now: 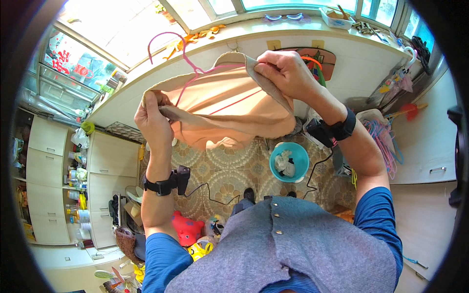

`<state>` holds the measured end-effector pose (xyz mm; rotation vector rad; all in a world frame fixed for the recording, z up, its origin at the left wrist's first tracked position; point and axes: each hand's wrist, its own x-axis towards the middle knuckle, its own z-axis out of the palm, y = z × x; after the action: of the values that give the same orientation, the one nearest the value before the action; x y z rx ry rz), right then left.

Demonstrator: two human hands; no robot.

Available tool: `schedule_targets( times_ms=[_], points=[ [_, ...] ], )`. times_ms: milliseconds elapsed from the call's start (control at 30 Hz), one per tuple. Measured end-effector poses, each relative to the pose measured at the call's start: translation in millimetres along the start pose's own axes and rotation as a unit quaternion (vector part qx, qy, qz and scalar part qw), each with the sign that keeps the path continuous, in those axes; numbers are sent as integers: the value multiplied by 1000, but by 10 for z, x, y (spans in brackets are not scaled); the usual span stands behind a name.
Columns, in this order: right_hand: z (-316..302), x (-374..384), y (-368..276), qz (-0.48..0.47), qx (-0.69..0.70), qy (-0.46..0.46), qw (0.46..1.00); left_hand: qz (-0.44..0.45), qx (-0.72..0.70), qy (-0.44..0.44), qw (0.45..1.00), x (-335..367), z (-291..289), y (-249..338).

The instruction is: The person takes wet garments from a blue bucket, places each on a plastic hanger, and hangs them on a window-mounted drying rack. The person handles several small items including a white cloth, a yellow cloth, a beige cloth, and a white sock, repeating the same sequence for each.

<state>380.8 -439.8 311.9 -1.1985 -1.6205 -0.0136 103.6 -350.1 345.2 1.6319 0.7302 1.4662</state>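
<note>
Peach garment [229,105] held up at 12 o'clock, long axis running 9-to-3. Left hand [154,119] fingers pinched on its 9 o'clock edge; right hand [286,73] fingers clamped on 1 o'clock edge. Pink hanger [188,58] threaded inside, hook poking toward 11, nearer left hand.

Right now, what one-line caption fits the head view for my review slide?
Left hand and right hand grip a beige garment with a pink hanger in it, above a teal bucket.
</note>
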Motion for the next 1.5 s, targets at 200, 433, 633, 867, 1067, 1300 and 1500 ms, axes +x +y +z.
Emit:
schedule_targets(
  times_ms=[200, 433, 633, 867, 1067, 1300, 1500],
  points=[
    [-154, 9, 17, -13, -69, 53, 996, 67, -126, -261, 955, 2, -142, 103],
    [-338, 53, 97, -67, -106, 37, 991, -114, 110, -398, 903, 215, -376, -4],
    [-511, 101, 168, -33, -122, 64, 990, -165, -12, -320, 933, 137, -571, -385],
    [-396, 92, 97, -77, -137, 59, 986, -82, -21, -419, 904, 278, -194, -46],
    [-213, 64, 3, -80, -97, -5, 992, -75, 189, -430, 880, 566, 525, 257],
    [-524, -36, 242, -14, 15, -33, 999, -59, 133, -379, 914, 471, 643, 195],
    [-488, -78, 340, 8, -51, -4, 999, 59, 246, -372, 893, 422, 636, 58]
  ],
)
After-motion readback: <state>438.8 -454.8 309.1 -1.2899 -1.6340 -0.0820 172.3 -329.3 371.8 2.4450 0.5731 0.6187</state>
